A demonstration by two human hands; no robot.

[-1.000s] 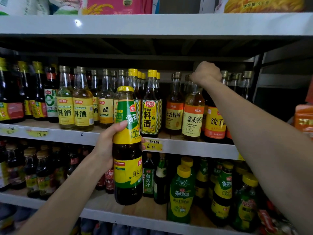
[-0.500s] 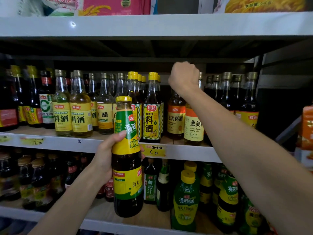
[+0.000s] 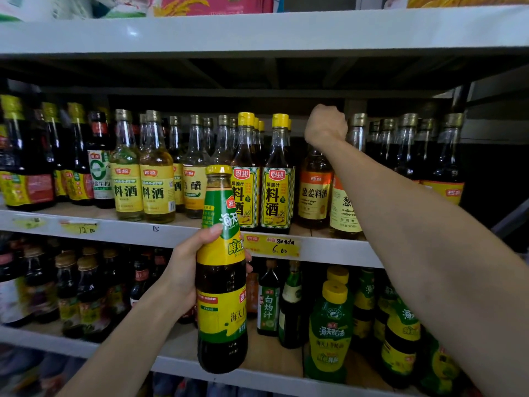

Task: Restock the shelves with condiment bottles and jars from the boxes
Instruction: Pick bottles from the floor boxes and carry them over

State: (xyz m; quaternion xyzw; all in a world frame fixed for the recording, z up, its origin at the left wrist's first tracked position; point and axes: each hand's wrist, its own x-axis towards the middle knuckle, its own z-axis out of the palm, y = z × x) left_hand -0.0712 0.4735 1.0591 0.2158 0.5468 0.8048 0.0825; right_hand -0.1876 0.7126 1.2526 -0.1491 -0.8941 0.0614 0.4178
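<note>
Nearest, at six o'clock, the left hand (image 3: 187, 270) wraps around the middle of a dark sauce bottle (image 3: 221, 270) with a yellow cap and a green and yellow label, holding it upright in front of the shelf edge (image 3: 114, 233). A yellow price tag (image 3: 273, 246) sits on that edge just at three o'clock of the bottle's neck. Farther in, at one o'clock, the right hand (image 3: 326, 126) is curled into a fist over the top of an orange-label bottle (image 3: 315, 193) on the middle shelf; whether the fingers actually grip its neck is hidden. At nine o'clock of it stand two yellow-cap bottles (image 3: 276, 179), then clear ones.
</note>
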